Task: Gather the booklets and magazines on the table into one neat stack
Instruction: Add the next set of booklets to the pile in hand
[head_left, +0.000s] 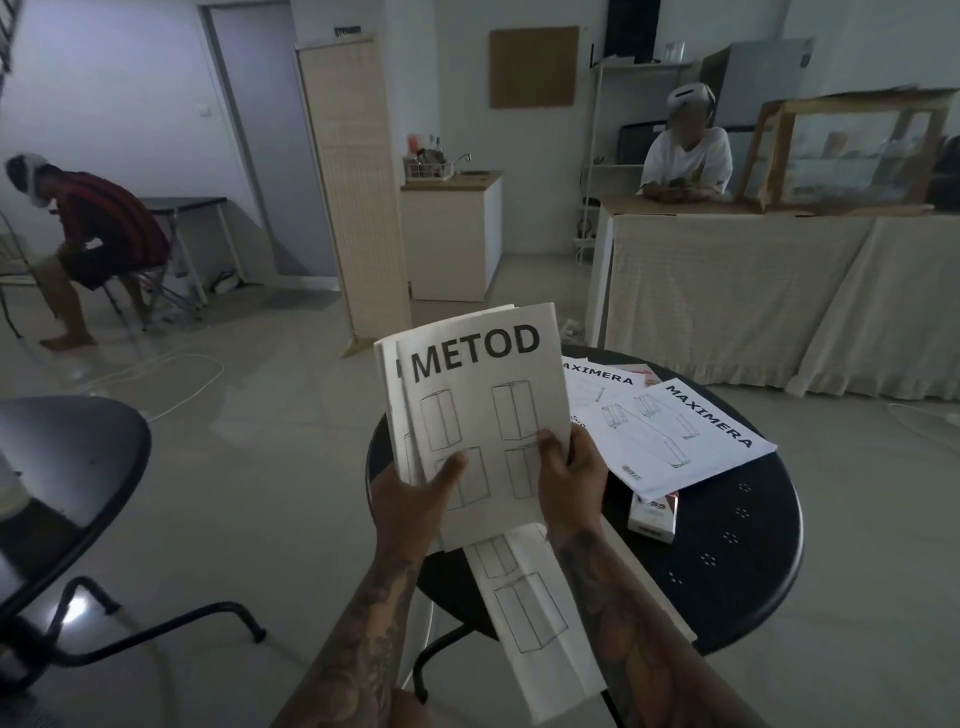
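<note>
Both hands hold a small bundle of white METOD booklets (478, 395) upright above the left side of a round black table (727, 551). My left hand (415, 493) grips the bundle's lower left, thumb on the front cover. My right hand (571, 478) grips its lower right edge. Another white booklet (530, 618) with cabinet drawings lies on the table's near edge, below the bundle. Two MAXIMERA booklets (691, 436) (597, 384) lie overlapping on the table's far right. A small pink and white box (652, 514) sits partly under them.
A second black round table (57, 483) stands at the left. A cloth-covered counter (753, 291) with a wooden display case (841, 150) is behind, a person seated at it. Another person sits on a chair at far left. A folding screen (353, 187) stands mid-room.
</note>
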